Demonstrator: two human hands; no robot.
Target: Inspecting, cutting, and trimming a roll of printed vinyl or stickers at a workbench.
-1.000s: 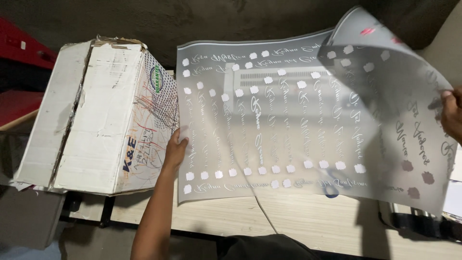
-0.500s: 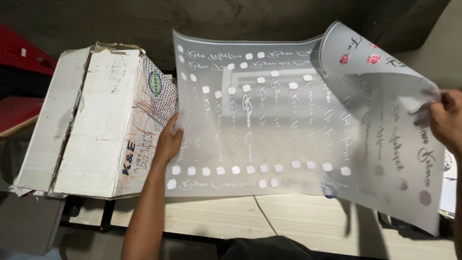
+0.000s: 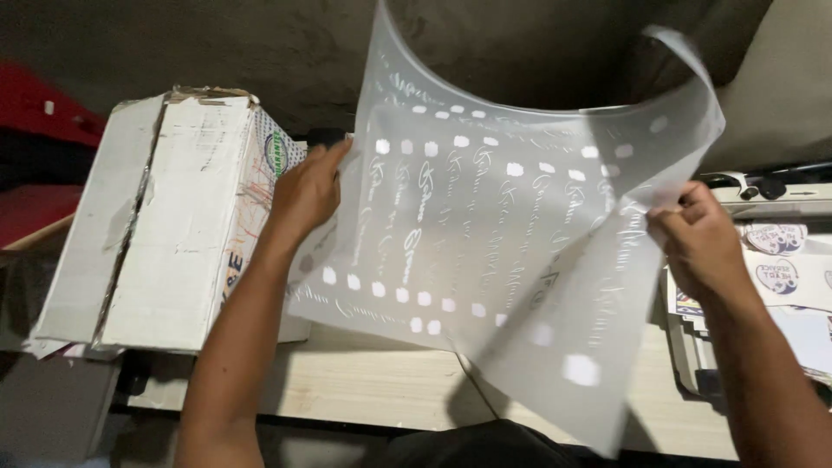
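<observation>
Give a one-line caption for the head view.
Both hands, left and right, hold a translucent printed sheet above a wooden table.

Worn white cardboard box [image 3: 165, 217] with colourful printed side panel at left of frame, and round white-and-blue printed stickers [image 3: 776, 260] stacked at right edge, beside the translucent printed plastic sheet [image 3: 520, 251] at centre.

We saw our left hand [image 3: 305, 191] and right hand [image 3: 700, 238] bare, both forearms uncovered with no sleeves, rings, watch or gloves; dark clothing showed near the bottom edge.
</observation>
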